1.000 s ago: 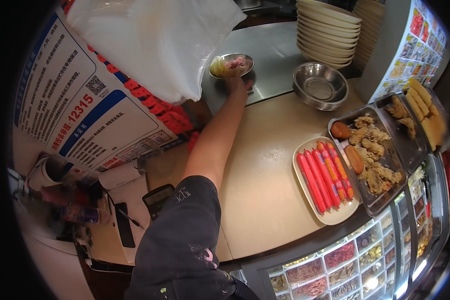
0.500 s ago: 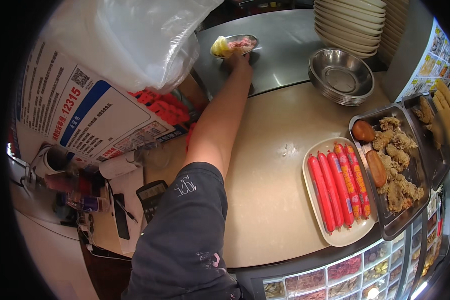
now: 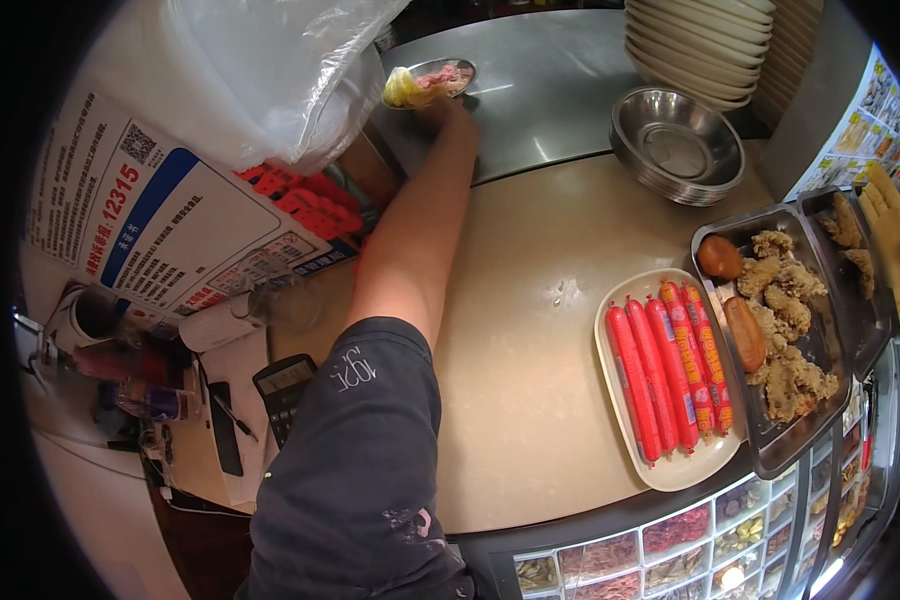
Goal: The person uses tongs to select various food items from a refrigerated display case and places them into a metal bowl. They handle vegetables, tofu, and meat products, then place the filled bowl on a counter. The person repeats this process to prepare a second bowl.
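Beige counter (image 3: 530, 400) fills centre. White plastic bag (image 3: 260, 70) at 11 o'clock. Tray of fried chicken (image 3: 785, 335) at 3 o'clock, plate of red sausages (image 3: 665, 375) beside it. Stack of steel bowls (image 3: 678, 145) at 1 o'clock. One arm stretches to 12 o'clock; hand (image 3: 448, 110) touches small metal bowl of meat (image 3: 440, 78), grip cannot be told. Which hand unclear.

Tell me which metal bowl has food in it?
The small metal bowl at the far end of the steel counter, beside the hand. It holds pink and yellow food; the stacked metal bowls near the plates are empty.
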Available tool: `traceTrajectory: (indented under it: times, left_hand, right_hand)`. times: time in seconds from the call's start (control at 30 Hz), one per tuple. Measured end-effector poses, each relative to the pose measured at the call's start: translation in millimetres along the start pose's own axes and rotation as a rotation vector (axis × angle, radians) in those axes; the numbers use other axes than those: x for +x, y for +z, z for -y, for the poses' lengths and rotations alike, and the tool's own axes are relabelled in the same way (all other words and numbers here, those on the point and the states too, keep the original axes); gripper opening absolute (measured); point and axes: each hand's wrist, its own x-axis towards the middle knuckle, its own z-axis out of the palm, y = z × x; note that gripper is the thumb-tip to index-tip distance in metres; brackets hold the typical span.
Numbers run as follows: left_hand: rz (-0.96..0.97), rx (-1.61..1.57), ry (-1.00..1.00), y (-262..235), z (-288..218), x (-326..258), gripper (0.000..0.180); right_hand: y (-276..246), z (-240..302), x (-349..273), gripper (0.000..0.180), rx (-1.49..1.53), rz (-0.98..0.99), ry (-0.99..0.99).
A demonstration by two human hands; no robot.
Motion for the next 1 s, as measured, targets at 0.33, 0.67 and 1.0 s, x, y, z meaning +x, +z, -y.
traceTrajectory:
  times: [0.33,0.67,1.0]
  left_hand:
    - [-0.155,-0.082,0.017,7.2,5.2,2.0,0.029]
    - [0.187,0.228,-0.15,1.8,12.4,6.1,0.039]
    - [-0.01,0.259,0.061,7.6,-12.8,-9.3,0.056]
  right_hand:
    - [1.2,0.1,2.4,0.029,-0.046,-0.046,0.007]
    - [-3.2,-3.1,1.5,0.028,-0.062,-0.067,0.015]
    - [-13.5,-15.3,-14.5,0.027,-0.029,-0.06,0.027]
